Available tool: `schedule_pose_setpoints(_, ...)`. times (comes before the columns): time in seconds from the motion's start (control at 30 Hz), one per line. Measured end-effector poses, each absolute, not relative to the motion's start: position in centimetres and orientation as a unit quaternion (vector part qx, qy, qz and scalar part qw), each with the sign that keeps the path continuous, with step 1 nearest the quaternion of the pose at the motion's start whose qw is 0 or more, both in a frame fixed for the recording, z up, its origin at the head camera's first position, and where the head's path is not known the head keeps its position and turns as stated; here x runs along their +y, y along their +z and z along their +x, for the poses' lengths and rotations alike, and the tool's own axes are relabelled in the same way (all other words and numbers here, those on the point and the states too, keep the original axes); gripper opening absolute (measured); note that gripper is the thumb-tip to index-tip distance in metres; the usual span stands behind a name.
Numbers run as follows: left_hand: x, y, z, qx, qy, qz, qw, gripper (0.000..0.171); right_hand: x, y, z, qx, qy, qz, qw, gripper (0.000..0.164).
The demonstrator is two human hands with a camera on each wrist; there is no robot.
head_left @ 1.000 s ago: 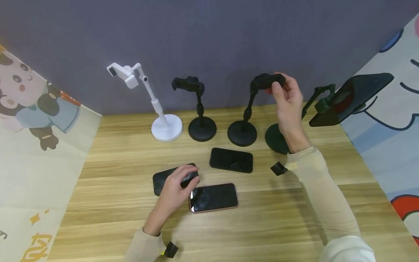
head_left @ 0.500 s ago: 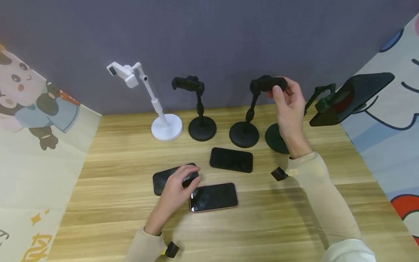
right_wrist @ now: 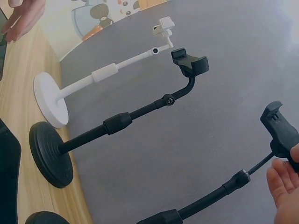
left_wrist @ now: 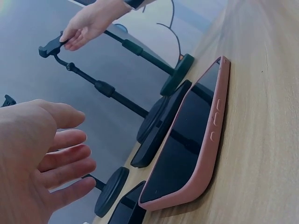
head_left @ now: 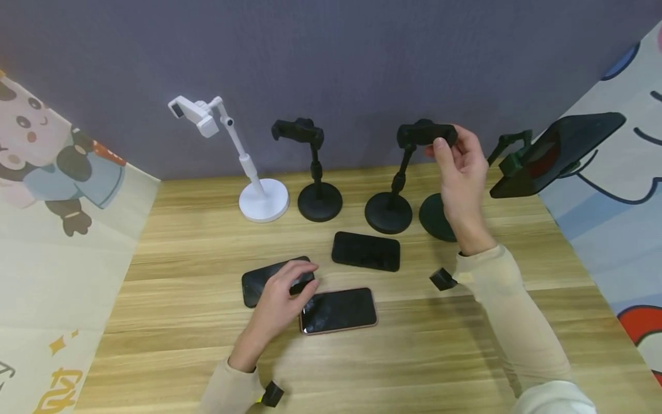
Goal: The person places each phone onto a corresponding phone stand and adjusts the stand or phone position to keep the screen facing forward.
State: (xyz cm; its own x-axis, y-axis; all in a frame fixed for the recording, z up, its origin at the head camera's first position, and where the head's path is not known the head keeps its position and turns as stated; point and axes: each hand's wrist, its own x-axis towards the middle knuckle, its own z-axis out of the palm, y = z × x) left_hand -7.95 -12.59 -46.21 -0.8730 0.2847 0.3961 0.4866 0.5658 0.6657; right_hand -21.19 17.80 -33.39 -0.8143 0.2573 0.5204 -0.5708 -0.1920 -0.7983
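My right hand (head_left: 462, 184) pinches the right end of the clamp on a black phone stand (head_left: 398, 181), thumb in front. That stand's clamp (right_wrist: 281, 133) has no phone in it. Over the table hovers my left hand (head_left: 276, 302), fingers loosely bent and holding nothing; the left wrist view shows it apart from the phones. Beneath it lies a black phone (head_left: 256, 286), partly hidden. Close by its thumb is a phone in a pink case (left_wrist: 212, 158), screen up. Another black phone (head_left: 366, 251) lies in front of the gripped stand.
A white phone stand (head_left: 264, 201) and a second black one (head_left: 319, 202) stand along the grey back panel, to the left. At the right, a dark green stand (head_left: 437, 218) carries a black tablet-like device (head_left: 558, 152). Printed side walls flank the wooden table (head_left: 414, 362).
The gripped black stand has shifted slightly to the right and towards me, its base included, with my right hand moving along. My left hand has hardly moved.
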Motion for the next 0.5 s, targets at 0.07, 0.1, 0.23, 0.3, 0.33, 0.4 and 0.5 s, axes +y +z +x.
schedule_pose_setpoints(0.07,-12.56,-46.16,-7.95,-0.877,-0.410,-0.221,0.121,0.026,17.79,-33.32,-21.11,-0.575,0.760,0.135,0.272,0.028)
schedule_pose_setpoints(0.1,-12.54,-46.14,-7.94,-0.877,-0.409,-0.221,0.120,0.026,17.77,-33.28,-21.07,-0.575,0.760,0.134,0.271,0.028)
schedule_pose_setpoints(0.23,-12.46,-46.13,-7.93,-0.877,-0.409,-0.223,0.117,0.026,17.75,-33.21,-20.99,-0.574,0.761,0.132,0.271,0.028)
schedule_pose_setpoints(0.3,-12.41,-46.14,-7.94,-0.877,-0.409,-0.224,0.116,0.026,17.75,-33.19,-21.00,-0.572,0.763,0.134,0.270,0.028)
schedule_pose_setpoints(0.33,-12.39,-46.15,-7.95,-0.876,-0.410,-0.225,0.116,0.027,17.76,-33.20,-21.02,-0.570,0.764,0.136,0.270,0.028)
schedule_pose_setpoints(0.4,-12.32,-46.13,-7.98,-0.876,-0.410,-0.226,0.114,0.028,17.79,-33.22,-21.06,-0.567,0.766,0.139,0.268,0.028)
schedule_pose_setpoints(0.5,-12.23,-46.10,-7.98,-0.874,-0.412,-0.229,0.115,0.028,17.86,-33.26,-21.10,-0.564,0.769,0.144,0.265,0.029)
